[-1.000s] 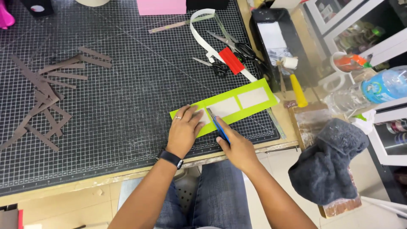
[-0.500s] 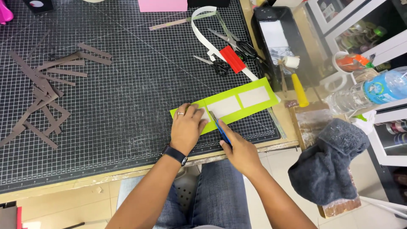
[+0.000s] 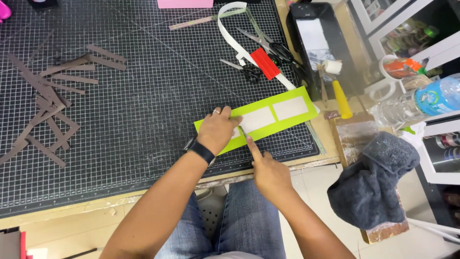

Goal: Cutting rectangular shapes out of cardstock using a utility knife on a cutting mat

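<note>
Notably, strip axis: the lime-green card strip (image 3: 268, 115) lies flat on the cutting mat (image 3: 143, 96), its long axis running from lower left, under the hands, up to the right toward the desk (image 3: 330, 136) edge.
Strip windows: two pale rectangular panels sit along its length; the near end is covered by the left hand.
Left hand (image 3: 218, 132): palm down, fingers spread and flat, pressing the near end of the strip against the mat; it grips nothing, only holds the strip in place. A dark watch is on the wrist.
Right hand (image 3: 270, 172): loosely curled, forefinger stretched forward along a slim tool whose tip meets the lower long edge of the strip, just beside the left hand's fingertips. The tool itself is mostly hidden; its kind cannot be told for certain.
Key relation: the strip lies ahead and to the right of both hands; the right hand is at its near lower edge, the left is on top of it, so the free length extends away rightward.
Surroundings: brown paper offcuts (image 3: 48, 105) lie well apart at the left; scissors (image 3: 266, 43) and a red-tipped white band (image 3: 261, 62) lie beyond the strip; a grey cloth (image 3: 373, 182) hangs off the desk at right, near a plastic bottle (image 3: 421, 103).
</note>
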